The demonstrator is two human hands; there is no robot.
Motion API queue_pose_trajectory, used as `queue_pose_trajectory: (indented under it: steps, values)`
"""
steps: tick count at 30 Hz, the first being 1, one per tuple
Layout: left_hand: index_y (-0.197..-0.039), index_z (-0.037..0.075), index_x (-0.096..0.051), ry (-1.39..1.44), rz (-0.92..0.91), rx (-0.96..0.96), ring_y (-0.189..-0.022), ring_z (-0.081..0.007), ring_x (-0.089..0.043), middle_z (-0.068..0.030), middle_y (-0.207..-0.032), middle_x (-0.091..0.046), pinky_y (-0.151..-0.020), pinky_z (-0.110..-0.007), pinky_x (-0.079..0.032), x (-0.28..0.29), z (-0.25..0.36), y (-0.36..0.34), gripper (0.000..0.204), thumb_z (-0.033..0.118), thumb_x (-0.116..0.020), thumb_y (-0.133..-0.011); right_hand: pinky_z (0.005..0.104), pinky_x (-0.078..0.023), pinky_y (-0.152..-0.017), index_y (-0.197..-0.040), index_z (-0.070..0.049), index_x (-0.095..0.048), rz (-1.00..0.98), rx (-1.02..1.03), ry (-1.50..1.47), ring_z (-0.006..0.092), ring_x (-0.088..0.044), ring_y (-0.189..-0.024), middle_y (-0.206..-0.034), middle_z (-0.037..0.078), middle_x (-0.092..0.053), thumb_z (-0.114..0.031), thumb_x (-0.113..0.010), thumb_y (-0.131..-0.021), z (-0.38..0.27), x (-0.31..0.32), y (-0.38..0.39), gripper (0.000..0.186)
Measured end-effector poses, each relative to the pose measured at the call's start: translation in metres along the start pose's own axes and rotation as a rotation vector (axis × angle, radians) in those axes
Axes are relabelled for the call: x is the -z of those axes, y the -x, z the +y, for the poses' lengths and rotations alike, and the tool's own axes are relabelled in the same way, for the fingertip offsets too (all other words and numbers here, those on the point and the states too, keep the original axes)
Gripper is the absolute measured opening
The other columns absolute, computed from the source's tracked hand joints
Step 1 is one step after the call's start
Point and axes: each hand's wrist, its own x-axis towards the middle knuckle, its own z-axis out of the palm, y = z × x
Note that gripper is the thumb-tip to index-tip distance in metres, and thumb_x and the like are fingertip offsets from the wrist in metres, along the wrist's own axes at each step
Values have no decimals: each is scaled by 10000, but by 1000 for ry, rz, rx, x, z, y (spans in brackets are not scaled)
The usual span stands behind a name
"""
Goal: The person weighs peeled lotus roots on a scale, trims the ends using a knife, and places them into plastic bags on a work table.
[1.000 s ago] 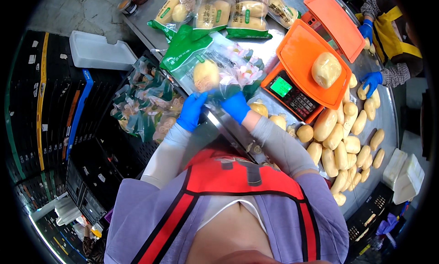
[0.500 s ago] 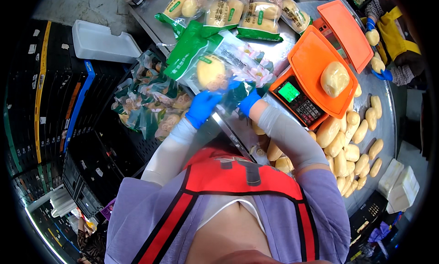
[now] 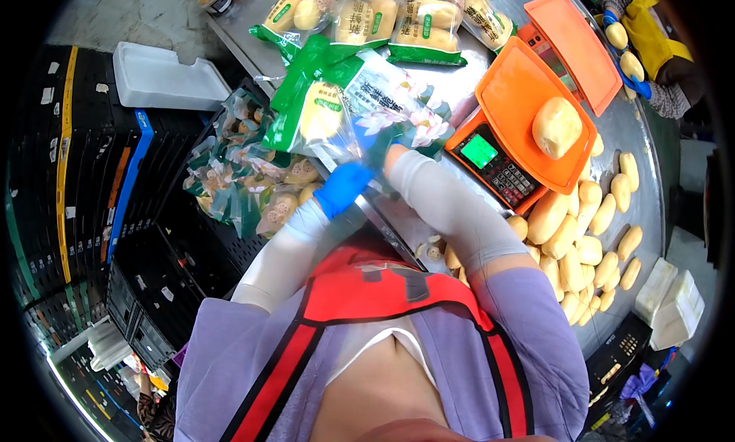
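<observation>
A clear and green plastic bag (image 3: pixel 302 97) with a piece of peeled lotus root (image 3: pixel 320 119) inside is in front of me, its open end toward my body. My left hand (image 3: pixel 343 189), in a blue glove, is closed on the near edge of this bag. My right hand (image 3: pixel 375 142), also gloved in blue, is at the bag's right edge, partly covered by film, with its fingers hard to make out. Flat printed bags with pink flowers (image 3: pixel 375 90) lie just beyond it.
An orange scale (image 3: pixel 501 97) with one lotus root (image 3: pixel 557 128) on its pan stands to the right. Loose lotus roots (image 3: pixel 570 266) are heaped nearby. Filled bags (image 3: pixel 429 28) lie at the back; a crate of packed bags (image 3: pixel 249 166) is left. A co-worker's gloved hand (image 3: pixel 632 67) holds roots.
My right hand has moved left and inward to the bag's edge. The bag has shifted slightly left. My left hand stays near the same place.
</observation>
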Motion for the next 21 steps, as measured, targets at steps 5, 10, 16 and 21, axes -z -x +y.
queue_pose_trajectory:
  steps: [5,10,16,21]
  values:
    - [-971,58,-554,702,98,81,-737,-107,-561,-13,-820,-554,-652,-253,-480,-1,20,10,110,153,-514,-933,403,-495,-642,-910,-77,-630,-194,9,-62,298,-620,-711,-799,120,-632,-205,-572,-781,-2,22,-7,191]
    - [-1011,58,-599,698,153,-46,-748,-96,-558,4,-868,-578,-642,-247,-458,4,-4,14,225,251,-509,-940,401,-493,-690,-927,-112,-641,-251,30,-682,315,-618,-765,-845,110,-638,-209,-575,-800,11,60,57,173]
    - [-1026,75,-610,722,337,45,-720,-87,-538,6,-859,-595,-625,-236,-442,-1,6,17,278,320,-505,-945,441,-423,-915,-1277,-107,-497,114,9,-231,382,-485,-1127,-1281,199,-484,-320,-699,-723,21,85,196,627]
    - [-999,81,-610,741,377,41,-672,-86,-523,4,-797,-577,-584,-240,-428,1,-4,10,280,332,-497,-946,455,-424,-940,-1404,-135,-329,24,-209,-122,399,-471,-1152,-1380,200,-381,-280,-733,-663,15,70,207,856]
